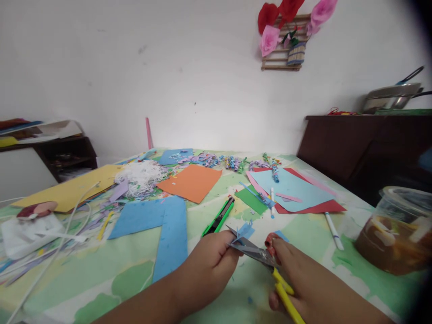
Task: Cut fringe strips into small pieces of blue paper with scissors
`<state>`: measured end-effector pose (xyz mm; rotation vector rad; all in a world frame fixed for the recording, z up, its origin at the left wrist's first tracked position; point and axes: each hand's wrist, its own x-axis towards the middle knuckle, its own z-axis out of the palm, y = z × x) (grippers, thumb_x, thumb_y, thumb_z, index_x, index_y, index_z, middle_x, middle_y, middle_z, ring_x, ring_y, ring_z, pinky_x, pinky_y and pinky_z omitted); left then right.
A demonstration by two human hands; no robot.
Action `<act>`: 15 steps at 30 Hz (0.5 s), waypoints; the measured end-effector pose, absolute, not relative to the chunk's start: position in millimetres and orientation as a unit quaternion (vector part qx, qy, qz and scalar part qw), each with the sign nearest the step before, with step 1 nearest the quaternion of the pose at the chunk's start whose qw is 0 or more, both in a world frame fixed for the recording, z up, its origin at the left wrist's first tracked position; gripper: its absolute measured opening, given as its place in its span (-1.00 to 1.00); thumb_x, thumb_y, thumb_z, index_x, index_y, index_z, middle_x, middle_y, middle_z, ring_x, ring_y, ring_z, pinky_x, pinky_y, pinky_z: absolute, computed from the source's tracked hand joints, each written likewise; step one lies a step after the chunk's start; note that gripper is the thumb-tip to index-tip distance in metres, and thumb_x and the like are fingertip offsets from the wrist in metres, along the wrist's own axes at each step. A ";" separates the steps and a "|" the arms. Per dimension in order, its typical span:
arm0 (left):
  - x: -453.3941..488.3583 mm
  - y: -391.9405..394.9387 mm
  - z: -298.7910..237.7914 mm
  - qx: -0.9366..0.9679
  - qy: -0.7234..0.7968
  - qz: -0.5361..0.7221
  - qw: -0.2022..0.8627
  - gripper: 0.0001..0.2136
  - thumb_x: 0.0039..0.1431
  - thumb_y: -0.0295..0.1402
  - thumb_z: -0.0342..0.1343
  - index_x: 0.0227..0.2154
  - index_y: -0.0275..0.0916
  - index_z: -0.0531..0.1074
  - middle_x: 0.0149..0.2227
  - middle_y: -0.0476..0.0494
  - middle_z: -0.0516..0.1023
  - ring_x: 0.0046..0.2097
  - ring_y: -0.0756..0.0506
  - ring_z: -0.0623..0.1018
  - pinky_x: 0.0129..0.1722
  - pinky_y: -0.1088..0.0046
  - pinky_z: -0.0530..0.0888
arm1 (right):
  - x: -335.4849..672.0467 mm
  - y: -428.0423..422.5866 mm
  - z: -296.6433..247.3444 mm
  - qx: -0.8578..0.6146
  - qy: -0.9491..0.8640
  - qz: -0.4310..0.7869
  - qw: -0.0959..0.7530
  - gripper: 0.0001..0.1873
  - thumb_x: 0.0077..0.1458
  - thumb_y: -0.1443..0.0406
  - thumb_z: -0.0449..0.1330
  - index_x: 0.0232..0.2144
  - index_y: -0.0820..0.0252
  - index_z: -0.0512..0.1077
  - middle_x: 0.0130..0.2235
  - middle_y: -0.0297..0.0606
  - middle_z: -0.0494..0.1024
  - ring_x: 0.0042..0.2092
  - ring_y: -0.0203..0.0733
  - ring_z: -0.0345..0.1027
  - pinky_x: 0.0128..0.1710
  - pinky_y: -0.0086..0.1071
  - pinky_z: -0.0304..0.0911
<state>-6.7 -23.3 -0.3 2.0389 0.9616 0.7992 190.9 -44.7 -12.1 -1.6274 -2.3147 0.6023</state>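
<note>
My right hand (297, 274) grips a pair of scissors (256, 254) with yellow handles, their blades slightly apart and pointing left. Between the blades is a piece of blue paper (245, 230) with fringed ends. My left hand (216, 256) pinches this paper at its lower edge, the fingertips close to the blades. A reddish rolled bit (270, 240) shows by my right fingers; whether it is held is unclear. Just beyond my left hand lies a green box cutter (219, 217). Blue paper sheets (173, 238) lie to the left of my left hand.
An orange sheet (191, 182) and shredded white paper (141, 177) lie farther back. Curled paper strips (232, 163) line the table's far side. Stacked coloured sheets (297, 189) and a white marker (334, 231) are at right, near a plastic tub of brown liquid (393, 243). A white cable (64, 238) crosses the left.
</note>
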 end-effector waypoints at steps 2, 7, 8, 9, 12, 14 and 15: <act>-6.6 -24.6 -0.2 0.801 0.367 0.312 0.357 -0.79 0.14 -0.43 -0.22 -0.44 -0.26 0.32 -0.42 -0.02 0.40 -0.37 0.00 0.34 -0.35 0.56 0.25 | 189.4 -45.1 -11.2 -0.555 -0.794 0.212 0.126 -0.48 -0.24 0.31 0.14 -0.13 0.23 0.18 -0.05 -0.01 0.30 -0.05 0.06 0.18 -0.14 -0.16 0.16; -6.9 -25.5 -1.5 0.805 0.382 0.304 0.336 -0.79 0.14 -0.41 -0.22 -0.51 -0.26 0.28 -0.48 0.00 0.37 -0.44 0.02 0.30 -0.42 0.57 0.23 | 190.7 -45.2 -11.5 -0.542 -0.802 0.218 0.124 -0.51 -0.22 0.32 0.12 -0.13 0.24 0.18 -0.08 -0.01 0.32 -0.08 0.04 0.21 -0.17 -0.18 0.18; -7.0 -25.4 -1.6 0.805 0.383 0.301 0.337 -0.79 0.13 -0.41 -0.22 -0.51 -0.26 0.28 -0.48 0.00 0.36 -0.43 0.02 0.30 -0.42 0.56 0.23 | 191.3 -45.1 -12.2 -0.543 -0.802 0.216 0.121 -0.51 -0.22 0.32 0.11 -0.14 0.24 0.18 -0.07 -0.01 0.32 -0.08 0.05 0.21 -0.17 -0.18 0.18; -7.1 -25.2 -1.5 0.804 0.383 0.300 0.341 -0.80 0.13 -0.41 -0.21 -0.51 -0.26 0.28 -0.48 0.00 0.36 -0.43 0.02 0.30 -0.42 0.57 0.22 | 191.6 -45.1 -13.2 -0.545 -0.802 0.213 0.118 -0.51 -0.22 0.33 0.11 -0.14 0.23 0.19 -0.07 0.00 0.31 -0.07 0.05 0.21 -0.17 -0.18 0.18; -7.6 -24.4 -0.1 0.791 0.388 0.298 0.368 -0.82 0.10 -0.44 -0.18 -0.54 -0.27 0.26 -0.53 0.04 0.29 -0.46 0.05 0.26 -0.45 0.58 0.20 | 191.2 -44.7 -16.4 -0.548 -0.802 0.207 0.119 -0.51 -0.23 0.34 0.10 -0.14 0.24 0.18 -0.08 0.00 0.32 -0.08 0.04 0.21 -0.16 -0.19 0.17; -8.6 -23.1 0.6 0.772 0.396 0.292 0.403 -0.84 0.07 -0.44 -0.17 -0.56 -0.27 0.25 -0.57 0.07 0.22 -0.50 0.07 0.22 -0.50 0.59 0.18 | 190.4 -44.4 -17.7 -0.543 -0.804 0.209 0.125 -0.53 -0.22 0.35 0.09 -0.15 0.25 0.18 -0.12 -0.02 0.34 -0.11 0.00 0.24 -0.17 -0.21 0.17; -9.3 -22.1 0.6 0.758 0.400 0.286 0.428 -0.84 0.06 -0.44 -0.16 -0.57 -0.27 0.24 -0.60 0.08 0.19 -0.52 0.08 0.19 -0.53 0.59 0.16 | 190.2 -44.2 -18.0 -0.540 -0.804 0.212 0.127 -0.54 -0.22 0.36 0.09 -0.16 0.25 0.18 -0.15 -0.05 0.36 -0.15 -0.03 0.26 -0.19 -0.22 0.18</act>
